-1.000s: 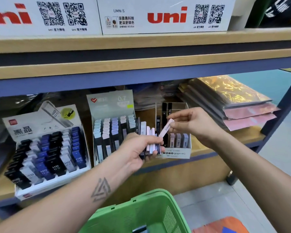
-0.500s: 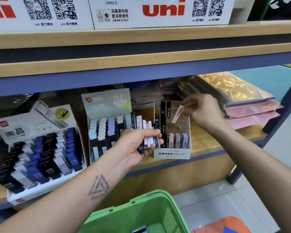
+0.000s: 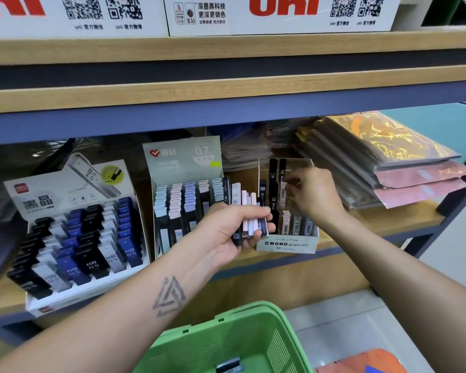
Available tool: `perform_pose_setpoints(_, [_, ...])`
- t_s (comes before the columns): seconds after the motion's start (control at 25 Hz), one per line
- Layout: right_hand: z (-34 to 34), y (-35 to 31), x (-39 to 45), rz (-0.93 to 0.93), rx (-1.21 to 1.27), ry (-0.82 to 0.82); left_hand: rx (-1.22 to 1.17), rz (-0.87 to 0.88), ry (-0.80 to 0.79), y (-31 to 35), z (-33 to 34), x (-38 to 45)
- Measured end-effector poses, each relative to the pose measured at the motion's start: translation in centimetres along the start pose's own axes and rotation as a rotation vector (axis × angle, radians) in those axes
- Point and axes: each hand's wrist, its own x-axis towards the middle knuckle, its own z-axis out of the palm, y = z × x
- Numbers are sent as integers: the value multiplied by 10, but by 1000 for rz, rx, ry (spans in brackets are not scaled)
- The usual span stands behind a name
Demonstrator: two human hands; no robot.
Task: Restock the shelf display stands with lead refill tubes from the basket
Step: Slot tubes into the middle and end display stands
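Your left hand [image 3: 226, 232] grips a fanned bunch of tubes [image 3: 249, 214], pink, white and dark, fingers curled round them in front of the shelf [image 3: 374, 224], between the 0.7 stand [image 3: 183, 168] and the MONO stand [image 3: 288, 244]. Your right hand [image 3: 311, 195] reaches over the clear MONO stand, fingertips [image 3: 289, 181] pinched on one pale tube [image 3: 282, 191] with a barcode, held upright inside the back part of the stand, beside the tall black tubes [image 3: 273, 179] there. A row of pale and grey tubes stands in the stand's front compartment.

At the left of the shelf sits the HB stand [image 3: 46, 195], filled with black, blue and white tubes. The 0.7 stand holds rows of light blue, pink and lilac tubes. To the right of the MONO stand lies a stack of folders [image 3: 388, 157] in glossy wrap, gold on top, pink below. On the shelf above stand white uni boxes [image 3: 280, 12].

Below your arms, the green basket [image 3: 226, 343] sits near you; what it holds cannot be made out.
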Motion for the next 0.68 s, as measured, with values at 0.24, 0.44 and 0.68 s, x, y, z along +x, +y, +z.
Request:
perform_pose_setpoints(0.24, [-8,-8,-3,4,-14,43,4,14,-17,0,-3,-2])
perform_pose_setpoints(0.44, [-33,-37,-21,263,769,-496,0,29,-29,-2,-4,-5])
perform_pose_setpoints(0.68, [-39,-31,-25,345,883,-670,-94,40,-77,1,-4,-10])
